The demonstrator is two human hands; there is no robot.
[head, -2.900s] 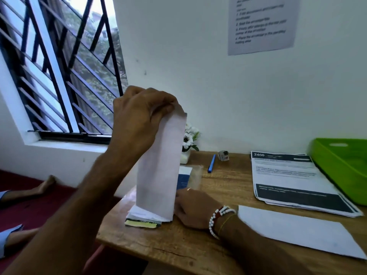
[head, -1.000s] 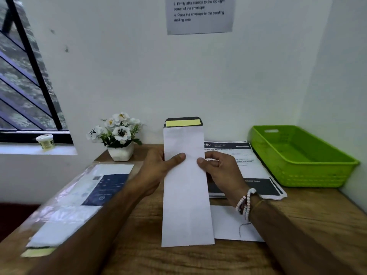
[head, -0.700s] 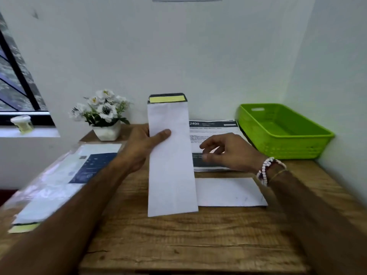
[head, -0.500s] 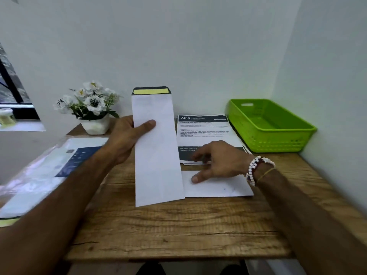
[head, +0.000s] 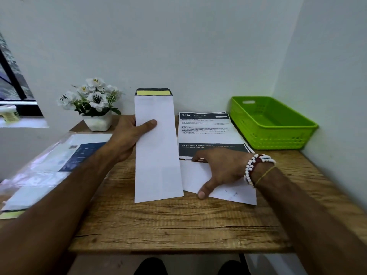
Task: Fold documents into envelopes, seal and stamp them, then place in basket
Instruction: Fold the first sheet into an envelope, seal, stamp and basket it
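Clearly the left hand (head: 127, 137) grips the long white envelope (head: 157, 155) upright over the table (head: 178, 221), thumb flat on its front and fingers behind. The right hand (head: 218, 169) spans the folded sheet (head: 232, 192) lying just beside the envelope, fingers curled at its far edge and thumb at its near edge, pinching it. The green basket (head: 278, 140) stands at the back right, beside the printed documents (head: 206, 133).

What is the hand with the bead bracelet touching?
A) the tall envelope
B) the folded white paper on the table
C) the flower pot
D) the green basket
B: the right hand with the beads is on the folded white paper, with its thumb at the near edge and its fingers curled at the far edge. The tall envelope is in the left hand.
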